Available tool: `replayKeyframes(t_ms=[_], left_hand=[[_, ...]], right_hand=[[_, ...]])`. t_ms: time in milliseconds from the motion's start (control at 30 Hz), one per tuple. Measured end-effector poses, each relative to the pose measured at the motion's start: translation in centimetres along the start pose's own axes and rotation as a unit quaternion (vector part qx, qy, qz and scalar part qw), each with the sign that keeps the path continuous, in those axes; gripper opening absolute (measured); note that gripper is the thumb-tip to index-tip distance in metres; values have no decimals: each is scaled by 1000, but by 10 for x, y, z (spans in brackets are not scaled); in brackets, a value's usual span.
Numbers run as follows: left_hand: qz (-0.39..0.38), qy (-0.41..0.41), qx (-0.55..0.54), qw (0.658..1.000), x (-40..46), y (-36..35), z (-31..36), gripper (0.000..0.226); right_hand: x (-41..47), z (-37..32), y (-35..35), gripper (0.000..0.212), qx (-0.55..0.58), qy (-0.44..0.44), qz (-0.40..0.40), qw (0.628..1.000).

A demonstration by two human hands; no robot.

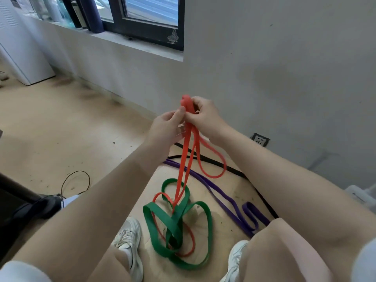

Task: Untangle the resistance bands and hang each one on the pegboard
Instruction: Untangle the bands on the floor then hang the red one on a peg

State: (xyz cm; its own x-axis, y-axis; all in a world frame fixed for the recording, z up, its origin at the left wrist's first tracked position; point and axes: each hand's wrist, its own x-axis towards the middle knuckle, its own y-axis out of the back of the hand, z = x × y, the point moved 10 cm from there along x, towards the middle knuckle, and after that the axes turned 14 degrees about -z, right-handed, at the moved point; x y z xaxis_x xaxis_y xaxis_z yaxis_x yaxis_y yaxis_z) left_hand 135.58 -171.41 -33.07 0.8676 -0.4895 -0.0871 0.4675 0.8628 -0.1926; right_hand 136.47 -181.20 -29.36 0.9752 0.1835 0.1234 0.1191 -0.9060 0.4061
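Picking at the red band's knot
Both hands pinch the red band; below, it threads the green band.

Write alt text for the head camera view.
Both hands, left hand and right hand, pinch the bunched top of a red resistance band, lifted above the floor. Its lower loops thread through a green band lying between two white shoes; a purple band lies beside it.

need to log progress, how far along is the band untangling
Nothing looks hung yet; no pegboard is in view. In hand: the left hand and right hand pinch the top of the red band, lifted but still threaded through the green band on the floor. Left: the purple band and black band, still on the floor.
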Motion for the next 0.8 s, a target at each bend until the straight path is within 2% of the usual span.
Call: replayKeyframes(t_ms=[67,133,200,300,433,533,600,733,800], left_hand=[[-38,26,96,994,-4,-2,-18,28],[-78,50,208,974,-12,-6,-47,24],[-56,68,240,967,-17,2,-74,13],[-10,77,192,978,-10,14,-93,16],[46,70,178,981,4,35,-101,11],[64,47,138,987,16,47,-95,14],[71,45,122,989,25,56,-91,15],[91,83,41,992,28,75,-98,16],[95,94,-1,991,25,79,-100,19]], right_hand=[[-1,7,6,12,59,-9,24,998],[0,20,0,14,116,-32,10,993],[2,38,-11,16,139,-64,-13,988],[5,66,-34,18,191,-96,-34,976],[20,91,-54,14,301,-108,-17,947],[28,114,-54,33,229,-129,-3,965],[14,144,-68,40,224,-163,-13,961],[-29,202,-131,35,248,-192,-163,936],[-40,216,-148,47,193,-215,-206,935]])
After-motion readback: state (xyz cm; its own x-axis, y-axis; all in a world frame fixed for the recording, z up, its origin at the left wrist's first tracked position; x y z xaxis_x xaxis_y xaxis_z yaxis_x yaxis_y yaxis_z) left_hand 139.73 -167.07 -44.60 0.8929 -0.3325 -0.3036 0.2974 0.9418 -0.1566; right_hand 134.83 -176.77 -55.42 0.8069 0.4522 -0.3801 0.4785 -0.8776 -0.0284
